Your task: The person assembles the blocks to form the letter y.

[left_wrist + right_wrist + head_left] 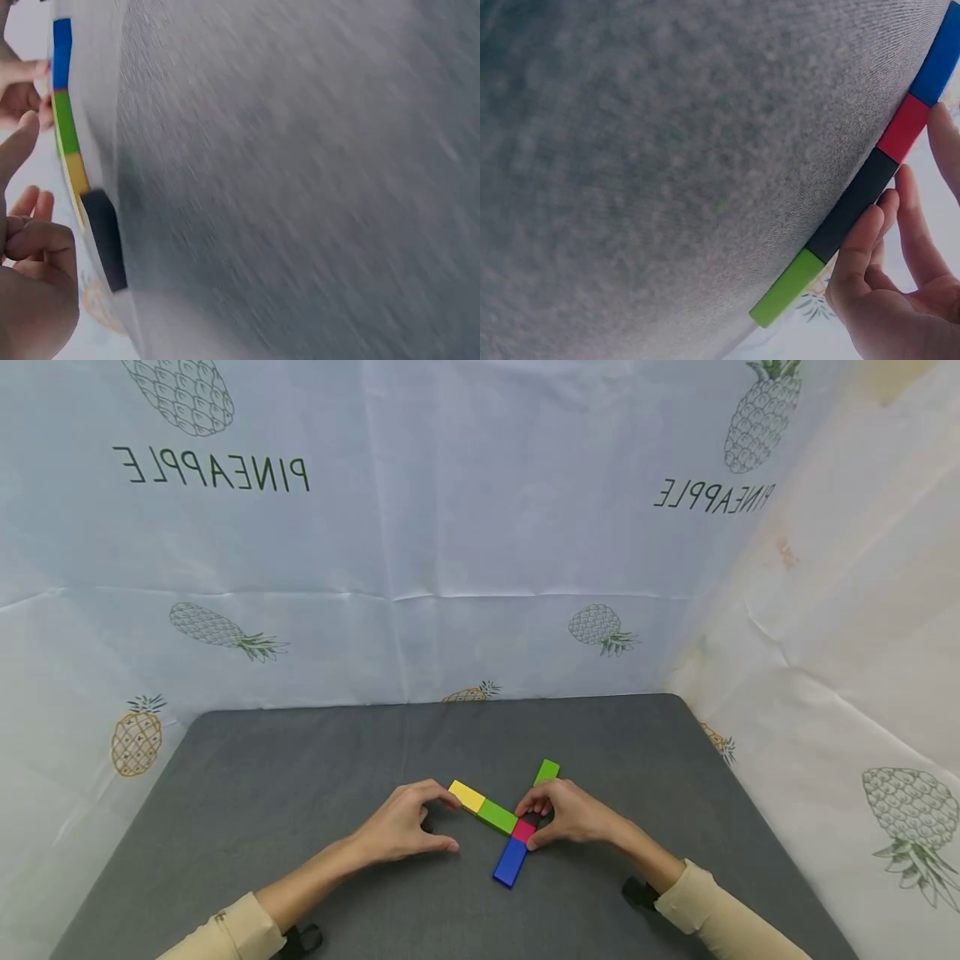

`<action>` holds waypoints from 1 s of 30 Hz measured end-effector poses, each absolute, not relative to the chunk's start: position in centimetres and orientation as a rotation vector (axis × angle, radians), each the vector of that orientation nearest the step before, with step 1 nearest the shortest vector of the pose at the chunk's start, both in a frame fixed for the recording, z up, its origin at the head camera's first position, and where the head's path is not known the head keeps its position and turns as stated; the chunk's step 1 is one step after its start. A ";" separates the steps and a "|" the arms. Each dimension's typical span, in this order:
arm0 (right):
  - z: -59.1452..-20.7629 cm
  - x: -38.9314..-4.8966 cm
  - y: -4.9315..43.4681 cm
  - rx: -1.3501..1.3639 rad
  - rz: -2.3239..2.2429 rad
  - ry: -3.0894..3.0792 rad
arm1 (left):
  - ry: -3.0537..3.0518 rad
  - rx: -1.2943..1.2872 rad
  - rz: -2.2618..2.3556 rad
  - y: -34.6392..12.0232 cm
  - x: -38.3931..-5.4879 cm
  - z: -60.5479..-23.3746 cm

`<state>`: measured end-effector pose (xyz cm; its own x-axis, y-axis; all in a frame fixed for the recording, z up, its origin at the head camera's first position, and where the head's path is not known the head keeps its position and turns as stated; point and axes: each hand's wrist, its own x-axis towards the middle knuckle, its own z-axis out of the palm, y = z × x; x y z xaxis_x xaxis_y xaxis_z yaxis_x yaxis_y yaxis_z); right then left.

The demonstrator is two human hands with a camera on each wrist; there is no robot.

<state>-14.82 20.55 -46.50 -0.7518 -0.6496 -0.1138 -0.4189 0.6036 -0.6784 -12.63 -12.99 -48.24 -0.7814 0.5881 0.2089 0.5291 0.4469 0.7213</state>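
Note:
Flat coloured blocks form a branching line on the table. My right hand point(573, 814) curls over its middle, pinching around the red block point(523, 831); the other fingers touch the black block point(853, 204) beside it. A blue block point(511, 862) joins the red one at the near end, and a green block point(547, 771) stands at the far end. Another green block point(497, 817) and a yellow block point(467, 797) branch left. My left hand point(405, 828) has thumb and fingers spread near the yellow end, beside a second black block point(105, 238), mostly hidden in the head view.
The blocks lie on a dark grey table point(300, 760). A white cloth point(480, 543) with pineapple prints hangs behind it and along its sides. Dark bands point(640, 893) show under both wrists.

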 end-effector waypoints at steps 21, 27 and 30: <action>-46.6 -14.7 20.6 -0.846 -0.922 2.490 | 2.783 0.790 1.055 -17.9 -13.4 -49.6; -46.6 -14.7 20.5 -0.833 -0.918 2.484 | 2.789 0.811 1.053 -18.0 -13.4 -49.7; -46.5 -14.7 20.4 -0.832 -0.916 2.483 | 2.755 0.854 1.091 -17.6 -13.1 -49.6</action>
